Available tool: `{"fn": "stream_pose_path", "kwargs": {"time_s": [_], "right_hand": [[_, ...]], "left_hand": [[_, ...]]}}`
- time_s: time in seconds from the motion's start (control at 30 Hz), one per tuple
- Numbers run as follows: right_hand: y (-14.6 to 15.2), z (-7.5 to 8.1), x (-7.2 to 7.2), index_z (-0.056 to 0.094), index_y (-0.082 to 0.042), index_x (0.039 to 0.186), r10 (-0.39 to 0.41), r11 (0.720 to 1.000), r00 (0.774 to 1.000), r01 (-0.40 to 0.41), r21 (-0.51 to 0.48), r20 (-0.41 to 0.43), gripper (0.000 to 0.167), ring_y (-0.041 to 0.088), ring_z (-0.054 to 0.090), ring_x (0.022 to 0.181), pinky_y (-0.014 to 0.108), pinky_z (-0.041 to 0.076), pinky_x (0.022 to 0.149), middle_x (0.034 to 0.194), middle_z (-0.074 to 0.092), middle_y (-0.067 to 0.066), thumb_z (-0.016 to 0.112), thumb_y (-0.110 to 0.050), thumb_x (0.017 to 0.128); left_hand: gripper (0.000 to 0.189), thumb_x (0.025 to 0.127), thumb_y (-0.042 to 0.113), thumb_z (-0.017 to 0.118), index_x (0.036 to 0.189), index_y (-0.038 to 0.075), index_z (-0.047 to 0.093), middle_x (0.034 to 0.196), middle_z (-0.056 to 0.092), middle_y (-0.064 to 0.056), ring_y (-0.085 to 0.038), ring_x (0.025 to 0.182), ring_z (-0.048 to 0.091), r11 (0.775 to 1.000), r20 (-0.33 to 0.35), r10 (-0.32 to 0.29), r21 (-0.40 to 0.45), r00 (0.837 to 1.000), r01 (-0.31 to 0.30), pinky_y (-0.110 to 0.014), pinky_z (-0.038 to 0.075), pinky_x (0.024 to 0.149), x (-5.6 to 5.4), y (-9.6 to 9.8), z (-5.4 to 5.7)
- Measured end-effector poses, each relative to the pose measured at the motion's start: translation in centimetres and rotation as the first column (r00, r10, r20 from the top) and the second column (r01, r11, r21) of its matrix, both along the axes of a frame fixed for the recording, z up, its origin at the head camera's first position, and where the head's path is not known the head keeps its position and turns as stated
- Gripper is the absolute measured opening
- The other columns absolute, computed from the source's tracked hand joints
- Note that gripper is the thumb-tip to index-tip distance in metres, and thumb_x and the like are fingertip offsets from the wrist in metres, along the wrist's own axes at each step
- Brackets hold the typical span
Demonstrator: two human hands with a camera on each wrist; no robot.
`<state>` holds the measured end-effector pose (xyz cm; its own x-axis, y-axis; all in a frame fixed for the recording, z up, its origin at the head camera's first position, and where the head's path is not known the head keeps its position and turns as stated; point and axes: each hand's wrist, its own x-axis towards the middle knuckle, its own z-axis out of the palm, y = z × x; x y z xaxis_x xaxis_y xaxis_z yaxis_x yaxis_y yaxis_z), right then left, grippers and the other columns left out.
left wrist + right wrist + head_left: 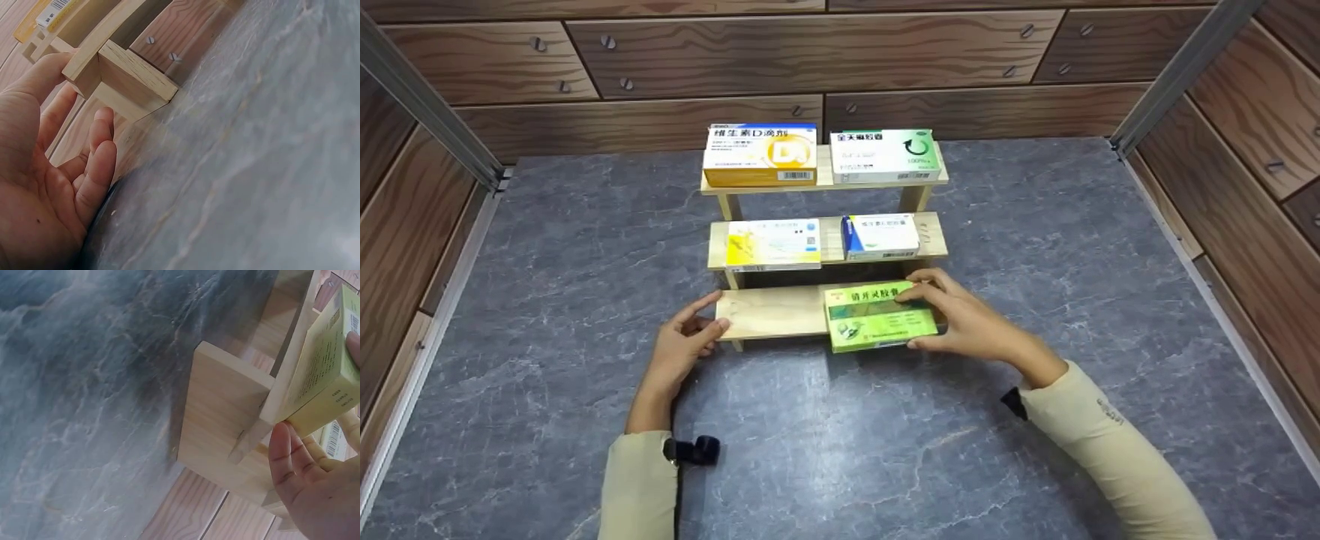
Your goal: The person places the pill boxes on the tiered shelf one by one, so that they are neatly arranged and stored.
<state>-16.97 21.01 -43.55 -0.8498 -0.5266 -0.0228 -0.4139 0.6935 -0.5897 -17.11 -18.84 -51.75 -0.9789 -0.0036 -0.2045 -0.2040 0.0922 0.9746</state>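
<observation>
A three-step wooden rack stands on the grey marbled surface. At the left end of its lowest step, my left hand pinches the board between thumb and forefinger. The left wrist view shows this hand at the board's end, the other fingers curled beside it. On the right half of that step sits a green medicine box, gripped by my right hand with the thumb at its front edge and fingers over the back. In the right wrist view, fingertips also meet the step's edge under the box.
On the middle step lie a yellow-and-white box and a smaller blue-and-white box. The top step bears an orange-and-white box and a green-and-white box. Wood-patterned walls enclose the back and sides.
</observation>
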Motion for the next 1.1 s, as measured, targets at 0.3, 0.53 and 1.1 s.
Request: {"fn": "stream_pose_path", "kwargs": {"time_s": [0.3,0.53,1.1], "right_hand": [[0.0,-0.4,-0.2,0.057,-0.019,0.128,-0.064,0.998,0.998,0.063,0.007,0.009,0.055,0.038,0.040,0.132,0.057,0.038,0.104,0.146,0.037,0.013,0.081,-0.025,0.079],[0.0,-0.9,-0.1,0.058,-0.019,0.128,-0.069,0.998,0.997,0.070,0.012,-0.030,0.056,0.039,0.043,0.130,0.059,0.038,0.102,0.145,0.038,0.013,0.082,-0.026,0.077],[-0.2,-1.2,0.3,0.052,-0.024,0.134,-0.085,0.993,0.995,0.088,0.072,-0.045,0.060,0.039,0.041,0.131,0.060,0.043,0.096,0.152,0.029,0.012,0.079,-0.029,0.081]], "left_hand": [[0.052,0.087,0.019,0.073,0.136,0.017,0.057,0.078,0.063,0.004,-0.011,0.064,0.054,1.000,-0.004,0.013,-0.009,1.000,-0.013,-0.022,0.047,0.061,0.0,0.1,0.0],[0.052,0.086,0.019,0.074,0.135,0.018,0.058,0.079,0.063,0.003,-0.011,0.064,0.054,0.999,0.009,0.021,-0.027,1.000,-0.021,-0.022,0.048,0.061,0.0,0.0,0.1],[0.049,0.088,0.018,0.072,0.135,0.016,0.058,0.079,0.063,0.002,-0.012,0.064,0.053,1.000,-0.035,0.009,-0.012,0.999,-0.009,-0.022,0.046,0.060,0.0,-0.1,0.2]]}}
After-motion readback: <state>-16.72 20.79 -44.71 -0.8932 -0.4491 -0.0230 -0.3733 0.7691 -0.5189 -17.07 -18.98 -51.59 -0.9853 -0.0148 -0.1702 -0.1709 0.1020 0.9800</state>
